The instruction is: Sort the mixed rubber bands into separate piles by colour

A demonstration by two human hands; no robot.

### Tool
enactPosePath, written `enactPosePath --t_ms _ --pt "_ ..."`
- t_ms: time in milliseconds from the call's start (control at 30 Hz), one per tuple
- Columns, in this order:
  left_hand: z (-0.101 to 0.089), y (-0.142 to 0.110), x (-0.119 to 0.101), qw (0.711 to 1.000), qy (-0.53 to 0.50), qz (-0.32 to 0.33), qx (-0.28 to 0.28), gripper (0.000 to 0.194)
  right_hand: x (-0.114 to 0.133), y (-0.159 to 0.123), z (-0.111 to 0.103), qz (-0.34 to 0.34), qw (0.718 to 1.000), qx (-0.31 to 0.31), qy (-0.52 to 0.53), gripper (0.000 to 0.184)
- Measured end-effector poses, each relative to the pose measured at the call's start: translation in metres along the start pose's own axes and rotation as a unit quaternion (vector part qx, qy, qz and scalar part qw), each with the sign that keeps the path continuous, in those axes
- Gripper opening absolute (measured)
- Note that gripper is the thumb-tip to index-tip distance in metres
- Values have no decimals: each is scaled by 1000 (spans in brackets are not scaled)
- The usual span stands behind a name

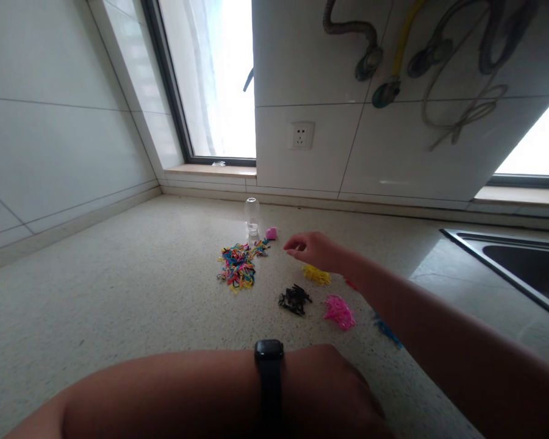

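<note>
A mixed heap of colourful small elastic bands (238, 265) lies on the speckled counter. To its right are sorted piles of yellow bands (317, 274), black bands (295, 300), pink bands (339, 312) and blue bands (387, 331), plus a bit of red bands (351, 284) partly behind my forearm. My right hand (312, 250) hovers just above the yellow pile, fingers curled in a pinch; anything between the fingertips is too small to make out. Across the bottom, near my body, rests my left hand (333, 387), a black watch on its wrist, its fingers hidden from view.
Behind the mixed heap stands a clear plastic bottle (252, 214), with a small pink object (271, 233) beside it. A metal sink (498, 259) is set into the counter at right. The tiled wall behind carries a socket (301, 135) and hanging hoses (357, 27).
</note>
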State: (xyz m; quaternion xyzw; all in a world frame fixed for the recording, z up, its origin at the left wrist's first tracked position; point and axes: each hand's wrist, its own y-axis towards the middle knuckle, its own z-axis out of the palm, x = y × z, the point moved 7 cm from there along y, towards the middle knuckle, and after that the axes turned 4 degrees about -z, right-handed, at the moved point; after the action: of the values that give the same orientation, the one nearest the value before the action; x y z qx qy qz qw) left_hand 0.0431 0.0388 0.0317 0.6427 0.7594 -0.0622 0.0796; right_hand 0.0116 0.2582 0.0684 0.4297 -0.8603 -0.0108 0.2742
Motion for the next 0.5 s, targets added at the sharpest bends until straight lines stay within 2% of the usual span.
enactPosePath --t_ms 100,233,367,500 --pt "1 -1 -1 1000 4 1 9 39 -2 23 22 3 997 25 -74 21" --pt "-2 -3 -2 1000 7 1 -22 36 -4 42 42 12 991 54 -124 23" --pt "-5 -5 -4 998 7 11 -57 34 -3 49 51 11 984 72 -160 22" --pt "-4 -5 -3 999 7 6 -49 33 -1 50 52 6 982 58 -180 21"
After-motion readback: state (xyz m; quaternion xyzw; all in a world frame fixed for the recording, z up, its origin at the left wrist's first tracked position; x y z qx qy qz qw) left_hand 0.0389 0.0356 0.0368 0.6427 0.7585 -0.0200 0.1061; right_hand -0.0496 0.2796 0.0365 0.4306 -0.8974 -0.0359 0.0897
